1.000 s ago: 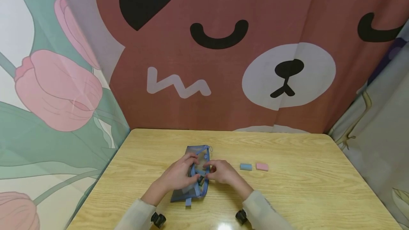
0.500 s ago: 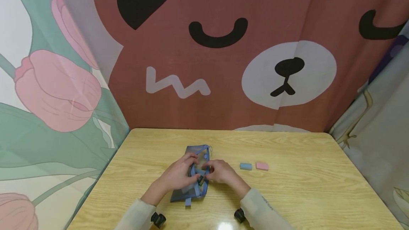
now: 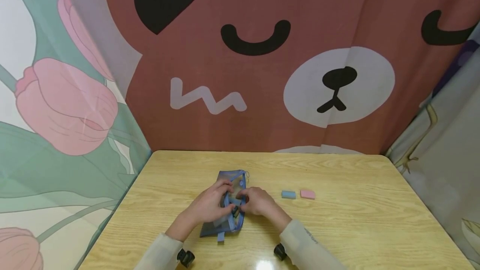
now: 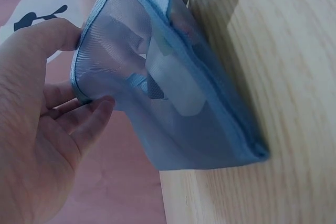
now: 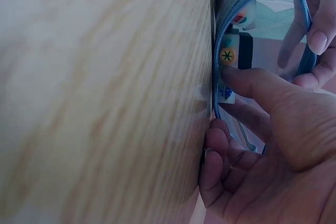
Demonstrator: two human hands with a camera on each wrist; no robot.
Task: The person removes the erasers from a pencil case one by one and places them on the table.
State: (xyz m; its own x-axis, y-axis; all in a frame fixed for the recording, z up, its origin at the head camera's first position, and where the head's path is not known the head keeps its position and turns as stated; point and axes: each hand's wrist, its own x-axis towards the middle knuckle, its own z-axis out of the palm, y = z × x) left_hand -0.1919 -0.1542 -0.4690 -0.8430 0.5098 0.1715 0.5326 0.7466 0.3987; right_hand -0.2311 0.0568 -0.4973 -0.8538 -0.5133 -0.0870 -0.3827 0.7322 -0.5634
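A blue mesh zip pouch [image 3: 212, 230] lies on the wooden table, its mouth spread toward the right. My left hand [image 3: 208, 207] grips the rim from the left side; in the left wrist view its fingers and thumb [image 4: 100, 116] close over the mesh edge. From the other side, my right hand [image 3: 258, 202] reaches into the mouth. The right wrist view shows its thumb and index finger pinching a white block with fruit-slice prints [image 5: 228, 56] inside the pouch. The other right fingers curl beside the zipper edge [image 5: 231, 14]. More small things show through the mesh, partly hidden.
Right of the pouch, a small blue block [image 3: 288, 195] and a pink block [image 3: 307, 195] lie side by side on the table [image 3: 360, 220]. A bear-print curtain [image 3: 262, 95] hangs behind the far edge, with a tulip-print cloth [image 3: 67, 107] at the left.
My right hand and forearm have shifted slightly left, with the fingers a little farther into the pouch's mouth. My left hand, the pouch and the two loose blocks stay put.
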